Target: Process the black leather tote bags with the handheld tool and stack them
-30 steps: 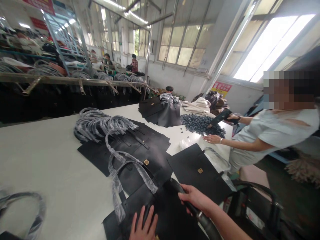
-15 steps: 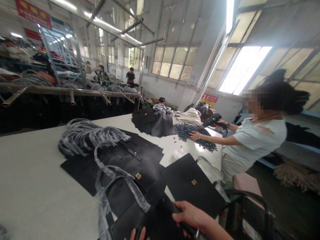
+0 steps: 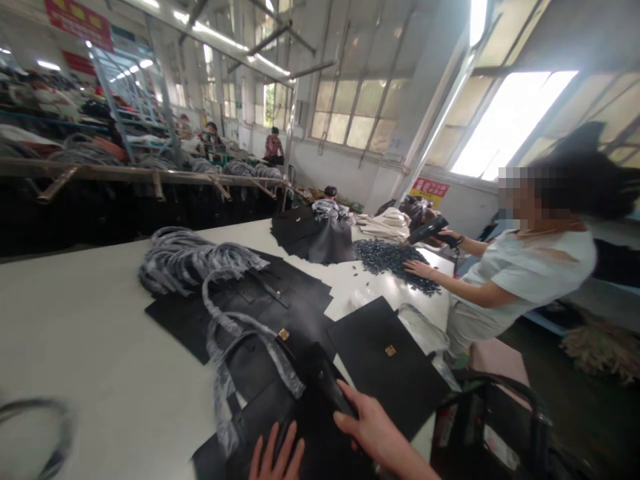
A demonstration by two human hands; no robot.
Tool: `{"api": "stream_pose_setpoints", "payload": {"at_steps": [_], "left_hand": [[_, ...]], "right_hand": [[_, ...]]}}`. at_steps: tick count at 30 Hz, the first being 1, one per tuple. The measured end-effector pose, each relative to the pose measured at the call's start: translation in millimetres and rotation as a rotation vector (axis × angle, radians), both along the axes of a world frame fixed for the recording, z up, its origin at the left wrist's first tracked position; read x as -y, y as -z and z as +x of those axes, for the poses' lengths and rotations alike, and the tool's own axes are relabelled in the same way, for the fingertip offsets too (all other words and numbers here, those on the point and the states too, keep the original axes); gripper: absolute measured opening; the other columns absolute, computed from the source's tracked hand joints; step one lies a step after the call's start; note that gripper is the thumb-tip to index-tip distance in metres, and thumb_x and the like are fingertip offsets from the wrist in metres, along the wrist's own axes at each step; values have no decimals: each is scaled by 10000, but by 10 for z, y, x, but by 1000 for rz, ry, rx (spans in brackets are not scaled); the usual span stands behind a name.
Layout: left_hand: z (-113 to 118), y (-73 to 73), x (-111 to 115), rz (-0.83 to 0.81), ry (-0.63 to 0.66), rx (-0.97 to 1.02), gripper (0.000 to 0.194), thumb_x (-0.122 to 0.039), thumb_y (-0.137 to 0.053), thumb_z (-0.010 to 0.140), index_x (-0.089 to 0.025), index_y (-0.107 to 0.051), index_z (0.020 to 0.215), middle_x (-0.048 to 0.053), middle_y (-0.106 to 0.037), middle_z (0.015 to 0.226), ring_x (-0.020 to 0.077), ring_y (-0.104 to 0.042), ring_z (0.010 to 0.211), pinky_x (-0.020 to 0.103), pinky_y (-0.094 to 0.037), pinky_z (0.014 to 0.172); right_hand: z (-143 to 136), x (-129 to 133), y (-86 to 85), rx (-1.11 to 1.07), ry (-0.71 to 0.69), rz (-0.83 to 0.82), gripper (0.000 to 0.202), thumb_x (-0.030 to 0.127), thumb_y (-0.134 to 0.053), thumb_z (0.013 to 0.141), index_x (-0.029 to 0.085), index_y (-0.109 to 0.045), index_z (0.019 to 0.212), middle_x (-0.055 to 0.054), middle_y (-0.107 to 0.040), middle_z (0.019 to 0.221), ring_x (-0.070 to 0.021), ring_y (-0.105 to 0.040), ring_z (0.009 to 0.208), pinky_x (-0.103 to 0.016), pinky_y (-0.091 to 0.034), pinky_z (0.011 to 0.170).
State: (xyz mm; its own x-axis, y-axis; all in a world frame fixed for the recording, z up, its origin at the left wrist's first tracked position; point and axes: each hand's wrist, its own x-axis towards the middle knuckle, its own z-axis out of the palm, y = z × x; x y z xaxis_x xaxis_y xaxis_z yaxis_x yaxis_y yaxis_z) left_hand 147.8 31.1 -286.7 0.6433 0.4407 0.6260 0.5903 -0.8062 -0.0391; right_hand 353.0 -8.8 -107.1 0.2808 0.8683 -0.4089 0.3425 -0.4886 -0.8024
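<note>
My right hand [image 3: 367,423] is wrapped round a black heat gun [image 3: 331,381], whose barrel points away over the bags. Lower down, my left hand [image 3: 277,453] lies with spread fingers on a black bag [image 3: 240,407]. This bag's long handles [image 3: 280,367] are wrapped in clear plastic and arch over it. Behind it is a spread stack of black bags [image 3: 310,300], with a gold clasp [image 3: 284,335] showing near the heat gun. Another black bag piece [image 3: 370,333] with a gold clasp lies flat to the right.
Wrapped handles [image 3: 195,260] are bunched on the pale table [image 3: 90,320]. Across it, a co-worker [image 3: 540,267] in a white top holds a black heat gun [image 3: 427,230] over a pile of small dark pieces [image 3: 385,257]. A black bag [image 3: 480,427] stands at the lower right.
The heat gun in my right hand has come up and forward over the bags. My left hand shows more fully, fingers spread. The co-worker's hand has shifted on the pile; the view has turned slightly.
</note>
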Motion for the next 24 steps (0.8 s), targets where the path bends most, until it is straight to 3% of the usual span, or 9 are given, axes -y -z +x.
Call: {"api": "stream_pose_setpoints", "payload": {"at_steps": [3, 6, 9, 12, 15, 20, 24], "left_hand": [[-127, -285, 185, -286, 59, -68, 383, -163, -497, 841, -237, -596, 1203, 19, -604, 1279, 222, -517, 1180, 449, -322, 1066], [-250, -418, 452, -485, 124, -61, 319, -192, -486, 896, -196, -582, 1201, 49, -613, 1259, 191, -541, 1136, 385, -371, 1029], [-366, -467, 763, -537, 145, -82, 366, -262, -477, 925, -169, -522, 1277, 60, -534, 1362, 212, -427, 1282, 382, -306, 1098], [-445, -507, 966, -563, 184, -114, 360, -284, -475, 930, -158, -522, 1264, 54, -579, 1303, 194, -422, 1288, 363, -223, 1153], [-463, -531, 995, -613, 204, -101, 325, -272, -498, 913, -182, -542, 1222, 39, -624, 1224, 181, -454, 1256, 354, -199, 1165], [-446, -549, 940, -647, 198, -23, 336, -274, -463, 934, -193, -507, 1258, 42, -574, 1298, 181, -414, 1299, 352, -204, 1161], [-461, -576, 944, -671, 196, -31, 295, -251, -458, 934, -167, -531, 1207, 48, -618, 1230, 173, -446, 1267, 341, -191, 1164]], "right_hand": [[-98, 208, -86, 10, -61, -87, 682, 297, -571, 777, 163, -419, 1428, 24, -615, 655, -83, -501, 416, -188, -393, 404], [-260, 267, -64, -68, -194, -177, 705, 344, -560, 788, 142, -391, 1442, 34, -584, 601, -101, -507, 430, -194, -382, 398], [-504, 281, 14, -147, -348, -249, 678, 354, -550, 797, 153, -413, 1430, 28, -604, 616, -103, -518, 427, -195, -390, 400], [-754, 244, 89, -191, -435, -305, 650, 319, -565, 779, 175, -455, 1404, -9, -674, 743, -93, -521, 417, -197, -392, 393], [-940, 119, 134, -211, -473, -305, 639, 309, -580, 772, 164, -476, 1385, 6, -663, 677, -108, -523, 425, -202, -399, 402], [-1029, -34, 103, -210, -508, -251, 576, 343, -611, 766, 159, -556, 1309, 21, -637, 644, -126, -548, 489, -211, -435, 448], [-939, 25, 56, -187, -517, -380, 668, 383, -585, 792, 147, -440, 1400, 15, -644, 652, -99, -507, 398, -197, -394, 376]]}}
